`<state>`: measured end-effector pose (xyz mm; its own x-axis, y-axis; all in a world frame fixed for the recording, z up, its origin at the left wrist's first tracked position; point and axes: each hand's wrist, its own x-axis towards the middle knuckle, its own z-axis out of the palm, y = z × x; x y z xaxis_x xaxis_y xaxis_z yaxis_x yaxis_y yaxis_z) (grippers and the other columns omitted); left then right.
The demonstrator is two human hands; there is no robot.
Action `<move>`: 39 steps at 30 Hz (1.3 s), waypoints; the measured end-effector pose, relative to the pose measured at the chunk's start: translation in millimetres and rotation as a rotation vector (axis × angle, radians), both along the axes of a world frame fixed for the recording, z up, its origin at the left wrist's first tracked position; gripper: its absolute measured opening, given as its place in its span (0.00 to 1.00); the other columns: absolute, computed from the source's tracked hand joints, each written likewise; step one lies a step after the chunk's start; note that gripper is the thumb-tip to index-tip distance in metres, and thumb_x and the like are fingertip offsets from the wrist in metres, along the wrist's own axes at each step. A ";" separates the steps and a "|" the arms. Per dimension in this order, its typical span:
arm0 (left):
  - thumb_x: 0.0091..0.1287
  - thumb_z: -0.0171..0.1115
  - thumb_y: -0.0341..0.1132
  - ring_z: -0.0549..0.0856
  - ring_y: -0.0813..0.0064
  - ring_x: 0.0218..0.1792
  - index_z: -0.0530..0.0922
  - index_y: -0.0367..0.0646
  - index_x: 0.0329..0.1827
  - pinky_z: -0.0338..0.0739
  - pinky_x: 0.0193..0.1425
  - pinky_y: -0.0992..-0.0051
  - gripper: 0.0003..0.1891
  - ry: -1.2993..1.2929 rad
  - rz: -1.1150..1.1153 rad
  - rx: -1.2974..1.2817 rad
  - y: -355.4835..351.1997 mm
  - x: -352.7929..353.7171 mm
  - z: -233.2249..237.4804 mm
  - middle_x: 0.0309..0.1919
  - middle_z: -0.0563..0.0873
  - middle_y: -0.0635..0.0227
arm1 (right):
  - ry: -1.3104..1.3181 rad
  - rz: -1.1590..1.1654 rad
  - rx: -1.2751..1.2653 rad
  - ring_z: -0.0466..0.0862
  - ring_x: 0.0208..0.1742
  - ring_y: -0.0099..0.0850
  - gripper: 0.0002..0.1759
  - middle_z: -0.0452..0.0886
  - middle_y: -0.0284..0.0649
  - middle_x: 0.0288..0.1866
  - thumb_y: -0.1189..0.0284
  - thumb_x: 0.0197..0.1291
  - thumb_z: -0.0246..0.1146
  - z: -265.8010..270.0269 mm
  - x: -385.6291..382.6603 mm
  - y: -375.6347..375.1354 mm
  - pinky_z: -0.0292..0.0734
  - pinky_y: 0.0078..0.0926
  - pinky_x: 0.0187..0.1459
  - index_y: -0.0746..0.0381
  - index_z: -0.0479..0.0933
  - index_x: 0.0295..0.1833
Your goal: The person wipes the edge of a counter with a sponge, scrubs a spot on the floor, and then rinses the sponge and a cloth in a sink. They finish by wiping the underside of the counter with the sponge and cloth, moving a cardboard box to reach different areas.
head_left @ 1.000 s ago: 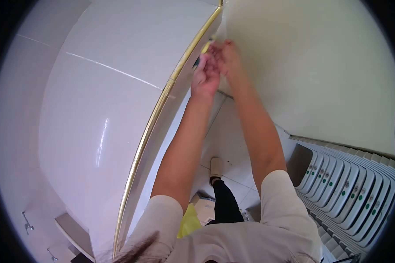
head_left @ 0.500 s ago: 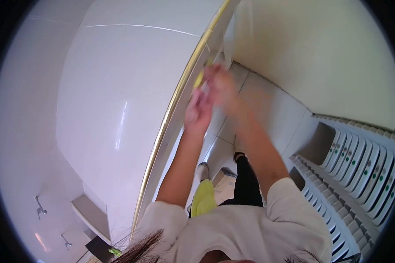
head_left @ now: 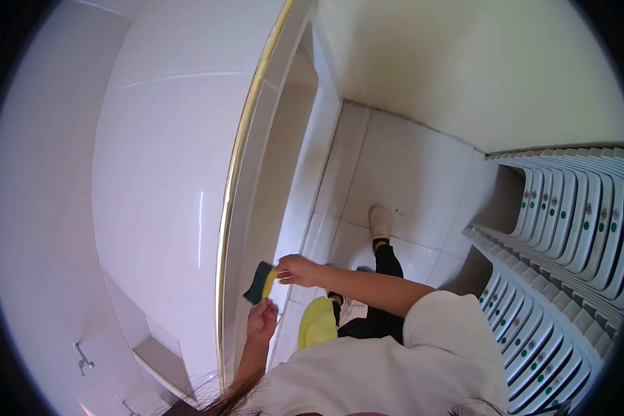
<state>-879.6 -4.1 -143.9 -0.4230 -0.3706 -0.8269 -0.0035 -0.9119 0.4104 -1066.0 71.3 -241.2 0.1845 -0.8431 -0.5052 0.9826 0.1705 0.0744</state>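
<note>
A dark green and yellow scouring sponge [head_left: 259, 281] is held up in front of the tiled wall's edge, slightly bent. My right hand [head_left: 299, 270] pinches its yellow side near the upper end. Below it my left hand [head_left: 261, 320] is closed with its fingertips at the sponge's lower end. A yellow-green cloth [head_left: 317, 324] hangs at my waist, below and to the right of my hands.
A white wall [head_left: 166, 159] with gold edge trim [head_left: 234, 177] rises at left. Stacked grey plastic stools [head_left: 568, 208] line the right side. Taps [head_left: 83, 358] are mounted at lower left. Pale floor tiles [head_left: 409, 166] lie ahead.
Both hands have come back from far ahead, down and left, closer to my body. The sponge now shows clearly between them. The view has shifted, and the stools show more.
</note>
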 end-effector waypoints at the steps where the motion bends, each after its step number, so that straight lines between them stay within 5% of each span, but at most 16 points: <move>1: 0.61 0.59 0.25 0.81 0.76 0.37 0.76 0.40 0.42 0.76 0.44 0.76 0.07 -0.047 -0.068 -0.040 3.9 -26.0 -7.4 0.34 0.82 0.67 | -0.027 0.080 0.195 0.76 0.38 0.33 0.10 0.73 0.38 0.36 0.69 0.49 0.63 8.4 -25.6 14.7 0.72 0.37 0.46 0.59 0.73 0.36; 6: 0.59 0.58 0.21 0.81 0.78 0.34 0.75 0.42 0.44 0.75 0.41 0.77 0.11 -0.082 -0.385 -0.177 50.9 -165.6 -16.7 0.34 0.82 0.70 | -0.108 0.125 0.320 0.76 0.42 0.32 0.14 0.75 0.37 0.39 0.67 0.51 0.64 36.1 -121.0 89.8 0.71 0.35 0.46 0.57 0.72 0.43; 11: 0.58 0.60 0.22 0.78 0.75 0.43 0.71 0.42 0.52 0.75 0.46 0.74 0.18 -0.029 -0.548 -0.189 94.1 -271.3 -28.6 0.45 0.78 0.67 | 0.323 -0.548 0.289 0.76 0.42 0.27 0.14 0.75 0.35 0.41 0.73 0.57 0.60 35.7 -187.7 119.3 0.71 0.30 0.46 0.59 0.70 0.49; 12: 0.56 0.61 0.22 0.77 0.74 0.45 0.67 0.42 0.56 0.74 0.47 0.73 0.23 -0.139 -0.646 -0.467 102.3 -291.2 -28.8 0.48 0.75 0.64 | 0.320 -0.550 0.280 0.76 0.42 0.27 0.14 0.75 0.35 0.41 0.73 0.57 0.60 40.4 -202.8 123.3 0.71 0.30 0.46 0.59 0.70 0.49; 14: 0.52 0.62 0.21 0.74 0.72 0.48 0.59 0.43 0.63 0.74 0.50 0.71 0.34 -0.216 -0.785 -0.962 110.5 -331.1 -24.2 0.53 0.69 0.61 | 0.935 -0.558 0.524 0.74 0.47 0.33 0.16 0.74 0.39 0.46 0.78 0.59 0.55 49.4 -233.6 130.1 0.69 0.32 0.49 0.62 0.68 0.53; 15: 0.50 0.63 0.20 0.73 0.71 0.50 0.55 0.43 0.66 0.73 0.51 0.71 0.39 -0.179 -0.831 -1.177 112.9 -353.3 -16.2 0.56 0.66 0.60 | 0.930 -0.562 0.521 0.74 0.47 0.33 0.16 0.74 0.39 0.46 0.78 0.59 0.55 54.5 -247.2 133.6 0.69 0.32 0.49 0.62 0.68 0.53; 17: 0.52 0.59 0.21 0.72 0.70 0.51 0.54 0.44 0.67 0.72 0.54 0.71 0.38 0.129 -0.946 -1.175 120.0 -400.2 3.6 0.55 0.67 0.61 | 1.607 -0.693 0.632 0.74 0.47 0.37 0.16 0.73 0.44 0.46 0.79 0.58 0.54 62.7 -266.0 138.6 0.69 0.31 0.48 0.64 0.67 0.54; 22: 0.59 0.54 0.33 0.70 0.71 0.52 0.55 0.41 0.66 0.69 0.53 0.73 0.31 0.436 -1.025 -0.625 111.2 -480.9 -7.0 0.55 0.66 0.63 | 1.810 -0.725 0.820 0.74 0.46 0.44 0.19 0.70 0.47 0.46 0.82 0.56 0.54 54.0 -310.0 142.1 0.70 0.32 0.48 0.66 0.67 0.54; 26: 0.58 0.55 0.36 0.71 0.72 0.50 0.59 0.40 0.60 0.70 0.50 0.74 0.27 0.316 -1.044 -0.486 112.2 -512.8 -20.4 0.52 0.68 0.64 | 1.915 -0.623 0.920 0.73 0.47 0.46 0.22 0.71 0.48 0.48 0.82 0.54 0.54 36.3 -317.6 146.7 0.70 0.34 0.49 0.66 0.67 0.57; 29: 0.57 0.57 0.31 0.75 0.75 0.38 0.64 0.41 0.52 0.72 0.39 0.78 0.20 0.140 -1.081 -0.597 112.0 -518.4 -60.2 0.40 0.73 0.63 | 2.012 -0.540 0.931 0.74 0.47 0.43 0.24 0.72 0.48 0.48 0.81 0.54 0.56 13.4 -299.4 150.5 0.71 0.29 0.49 0.64 0.65 0.59; 33: 0.58 0.52 0.26 0.80 0.72 0.39 0.69 0.38 0.49 0.76 0.43 0.76 0.15 0.092 -1.246 -0.734 100.8 -478.9 -148.1 0.40 0.78 0.63 | 1.639 -0.517 0.993 0.74 0.48 0.41 0.24 0.72 0.45 0.50 0.76 0.56 0.56 -35.3 -246.8 160.2 0.71 0.32 0.51 0.62 0.65 0.61; 35: 0.58 0.50 0.24 0.80 0.70 0.41 0.71 0.36 0.48 0.73 0.46 0.75 0.14 0.176 -1.548 -1.091 111.9 -445.9 -146.5 0.43 0.79 0.59 | 0.356 -0.950 0.781 0.73 0.52 0.40 0.23 0.71 0.43 0.52 0.65 0.61 0.53 -40.8 -218.5 169.3 0.70 0.36 0.52 0.61 0.65 0.61; 36: 0.56 0.52 0.23 0.80 0.67 0.41 0.72 0.37 0.47 0.73 0.46 0.73 0.14 0.204 -1.640 -1.115 117.7 -432.0 -155.1 0.42 0.79 0.59 | 0.346 -0.957 0.826 0.73 0.52 0.40 0.23 0.71 0.43 0.52 0.65 0.61 0.53 -40.9 -216.1 176.7 0.70 0.36 0.52 0.61 0.65 0.61; 38: 0.55 0.53 0.23 0.79 0.65 0.41 0.72 0.38 0.45 0.73 0.46 0.72 0.14 0.232 -1.734 -1.131 130.4 -399.9 -163.0 0.41 0.78 0.59 | -0.397 -1.059 0.661 0.72 0.56 0.41 0.24 0.71 0.44 0.55 0.58 0.64 0.46 -43.0 -210.1 191.0 0.70 0.40 0.53 0.62 0.65 0.59; 39: 0.53 0.54 0.21 0.78 0.59 0.41 0.73 0.40 0.43 0.73 0.45 0.67 0.13 0.356 -1.820 -1.170 136.2 -387.6 -165.8 0.39 0.78 0.58 | -0.404 -1.064 0.675 0.72 0.56 0.41 0.24 0.71 0.44 0.55 0.58 0.64 0.46 -61.8 -199.1 199.6 0.70 0.40 0.53 0.62 0.65 0.59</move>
